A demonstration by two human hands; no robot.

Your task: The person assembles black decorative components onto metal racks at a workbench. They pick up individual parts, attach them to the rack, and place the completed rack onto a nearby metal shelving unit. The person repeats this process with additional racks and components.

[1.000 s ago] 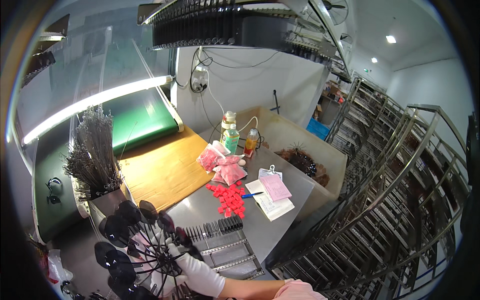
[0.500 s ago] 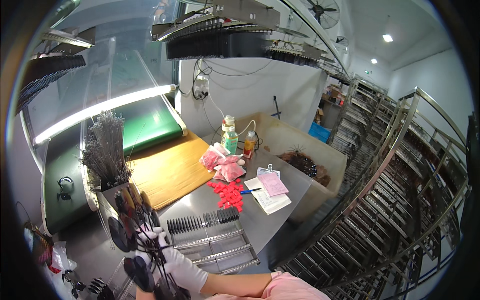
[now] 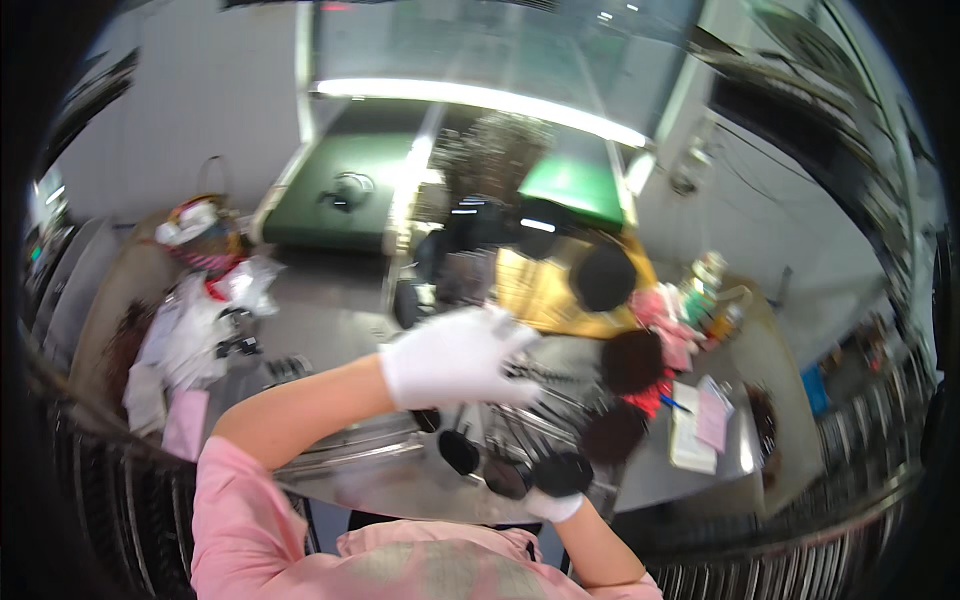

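Note:
My left hand point(image 3: 455, 360), in a white glove, reaches across the middle of the bench. Its blurred fingers close around thin dark stems point(image 3: 565, 385) of a bunch of dark round discs. The discs point(image 3: 605, 275) fan out to the right and below the hand, several of them smeared. Lower right, my right hand point(image 3: 553, 505), also white-gloved, is mostly hidden behind a black disc point(image 3: 562, 474); its fingers do not show. A metal rack point(image 3: 350, 455) lies below my left forearm, partly covered.
Beyond the bunch are a tan sheet point(image 3: 540, 295), upright wire stems point(image 3: 490, 150) and a green belt point(image 3: 340, 190) with dark glasses point(image 3: 347, 190). Right are red pieces point(image 3: 650, 398), a notebook point(image 3: 690, 440) and bottles point(image 3: 700, 275). Plastic bags point(image 3: 200, 330) lie left.
The view has swung left, so bench things sit further right in it. My left hand has come into sight over the bunch; my right hand is now mostly hidden at its lower side.

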